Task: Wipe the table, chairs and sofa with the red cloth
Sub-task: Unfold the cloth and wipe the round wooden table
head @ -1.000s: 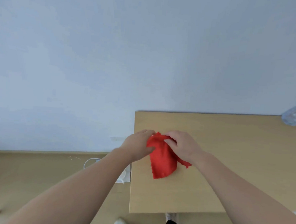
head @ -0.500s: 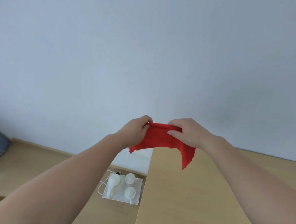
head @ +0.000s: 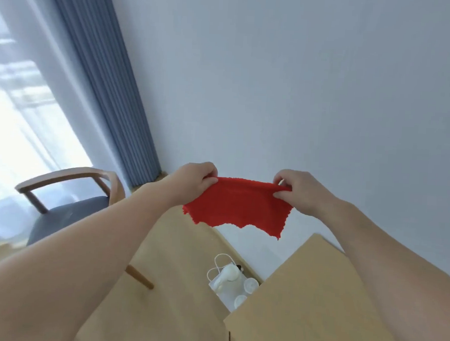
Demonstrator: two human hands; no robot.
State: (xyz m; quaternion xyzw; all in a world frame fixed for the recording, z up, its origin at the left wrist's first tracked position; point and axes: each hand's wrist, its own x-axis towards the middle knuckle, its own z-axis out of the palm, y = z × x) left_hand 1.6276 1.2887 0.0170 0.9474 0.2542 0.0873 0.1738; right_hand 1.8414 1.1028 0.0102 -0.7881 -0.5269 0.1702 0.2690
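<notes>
The cloth (head: 239,202) is up in the air, mid-frame, spread flat between both hands and clear of the desk (head: 316,302), which lies below at 5 o'clock. Its long axis runs side to side, 9 to 3 o'clock. The top edge is pulled nearly straight and the ragged bottom edge hangs toward 6.

The left hand (head: 194,179) has the top left corner, fingers (head: 210,181) curled in and pinching the cloth. The right hand (head: 300,190) mirrors it on the top right corner, fingers (head: 281,194) bunched and pinching a fold of the edge. Both forearms reach out from the bottom corners, angling inward. The backs of the hands face the camera and the hands are level with each other.

The chair (head: 68,208) sits at 9 o'clock by the curtain (head: 105,84), well apart from the cloth. On the floor at 6 o'clock, just beside the desk, is a white tray (head: 215,288) with cups.
</notes>
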